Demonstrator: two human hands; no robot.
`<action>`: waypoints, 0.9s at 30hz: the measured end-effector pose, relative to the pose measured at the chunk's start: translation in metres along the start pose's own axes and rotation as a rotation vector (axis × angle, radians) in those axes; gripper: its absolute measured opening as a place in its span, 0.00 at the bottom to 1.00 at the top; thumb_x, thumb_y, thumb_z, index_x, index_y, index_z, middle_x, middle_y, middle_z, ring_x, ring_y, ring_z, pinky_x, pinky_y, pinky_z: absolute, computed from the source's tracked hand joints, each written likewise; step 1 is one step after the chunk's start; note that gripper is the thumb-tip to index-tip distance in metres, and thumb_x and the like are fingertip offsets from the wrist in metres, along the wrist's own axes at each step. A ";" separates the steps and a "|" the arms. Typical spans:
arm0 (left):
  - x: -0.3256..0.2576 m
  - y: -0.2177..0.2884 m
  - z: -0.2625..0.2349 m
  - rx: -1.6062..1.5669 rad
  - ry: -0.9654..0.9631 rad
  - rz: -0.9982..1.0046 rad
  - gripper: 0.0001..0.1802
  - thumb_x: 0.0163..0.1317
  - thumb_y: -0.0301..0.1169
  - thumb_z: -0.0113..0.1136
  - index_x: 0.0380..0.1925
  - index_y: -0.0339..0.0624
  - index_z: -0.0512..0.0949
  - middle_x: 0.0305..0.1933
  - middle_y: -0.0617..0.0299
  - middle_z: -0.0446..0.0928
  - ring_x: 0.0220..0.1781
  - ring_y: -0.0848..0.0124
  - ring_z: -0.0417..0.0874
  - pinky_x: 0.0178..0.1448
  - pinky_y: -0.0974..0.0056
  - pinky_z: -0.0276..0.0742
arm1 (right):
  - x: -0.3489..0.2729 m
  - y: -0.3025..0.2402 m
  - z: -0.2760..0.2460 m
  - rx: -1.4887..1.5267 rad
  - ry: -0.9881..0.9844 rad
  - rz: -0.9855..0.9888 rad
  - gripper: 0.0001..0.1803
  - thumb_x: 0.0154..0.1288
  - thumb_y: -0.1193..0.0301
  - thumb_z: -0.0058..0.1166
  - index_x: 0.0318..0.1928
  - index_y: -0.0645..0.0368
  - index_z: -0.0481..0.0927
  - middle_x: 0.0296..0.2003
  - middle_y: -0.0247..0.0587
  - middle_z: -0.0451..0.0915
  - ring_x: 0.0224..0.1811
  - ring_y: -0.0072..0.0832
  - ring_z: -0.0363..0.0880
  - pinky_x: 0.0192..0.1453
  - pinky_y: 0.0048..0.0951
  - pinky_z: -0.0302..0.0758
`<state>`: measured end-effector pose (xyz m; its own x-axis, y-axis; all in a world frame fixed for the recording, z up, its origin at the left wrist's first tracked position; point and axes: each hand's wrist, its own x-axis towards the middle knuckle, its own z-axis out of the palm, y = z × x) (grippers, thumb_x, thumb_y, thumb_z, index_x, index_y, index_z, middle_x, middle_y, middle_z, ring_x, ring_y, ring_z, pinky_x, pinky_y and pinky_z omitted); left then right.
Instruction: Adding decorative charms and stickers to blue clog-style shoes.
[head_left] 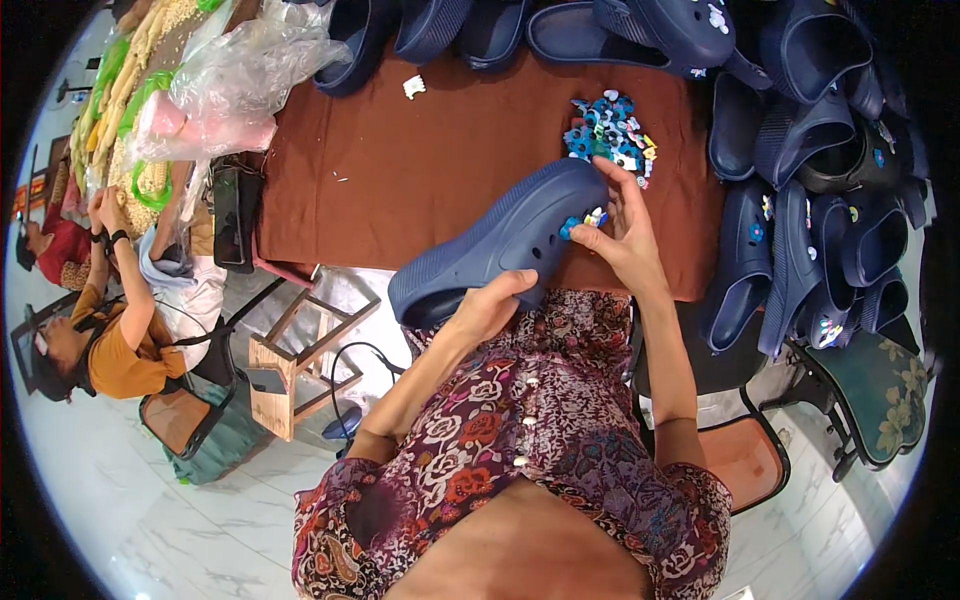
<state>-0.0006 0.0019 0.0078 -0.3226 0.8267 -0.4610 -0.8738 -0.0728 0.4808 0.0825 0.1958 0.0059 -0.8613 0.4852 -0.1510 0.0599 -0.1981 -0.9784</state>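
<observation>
Head view: my left hand [490, 305] grips the heel end of the navy clog [500, 245], fingers wrapped closed on the sole. The clog's long axis runs lower-left to upper-right. My right hand [625, 235] pinches a small charm [594, 217] against the toe end; the charm pile [610, 130] lies just beyond on the brown table [400, 170].

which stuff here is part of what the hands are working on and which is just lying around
In hand:
- navy clog, held by the left hand
- small charm pressed on by the right hand
- pile of charms
- stacked navy clogs

Lying about:
- clear plastic bags
- wooden stool
- black phone
</observation>
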 end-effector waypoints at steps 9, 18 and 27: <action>0.004 0.004 0.000 -0.101 0.006 0.045 0.31 0.60 0.25 0.57 0.65 0.33 0.65 0.64 0.54 0.72 0.66 0.63 0.72 0.73 0.58 0.61 | -0.007 -0.021 0.006 -0.569 0.147 -0.340 0.31 0.49 0.70 0.73 0.55 0.57 0.78 0.54 0.43 0.72 0.59 0.36 0.72 0.64 0.36 0.68; -0.004 -0.003 0.003 0.468 0.125 0.293 0.23 0.62 0.31 0.59 0.56 0.32 0.71 0.54 0.58 0.74 0.54 0.68 0.73 0.61 0.62 0.69 | -0.008 -0.032 0.017 -0.939 0.127 -0.560 0.11 0.53 0.74 0.67 0.39 0.54 0.83 0.35 0.31 0.81 0.41 0.31 0.79 0.47 0.36 0.70; -0.008 0.006 0.017 0.748 0.164 0.206 0.24 0.61 0.32 0.60 0.55 0.33 0.71 0.52 0.55 0.74 0.53 0.66 0.74 0.59 0.60 0.71 | -0.011 -0.021 0.019 -0.694 0.130 -0.531 0.09 0.53 0.81 0.64 0.36 0.60 0.83 0.33 0.38 0.82 0.35 0.33 0.81 0.39 0.30 0.77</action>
<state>0.0030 0.0041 0.0267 -0.5514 0.7405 -0.3841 -0.3327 0.2270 0.9153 0.0816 0.1784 0.0307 -0.8009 0.4672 0.3745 -0.0028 0.6226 -0.7826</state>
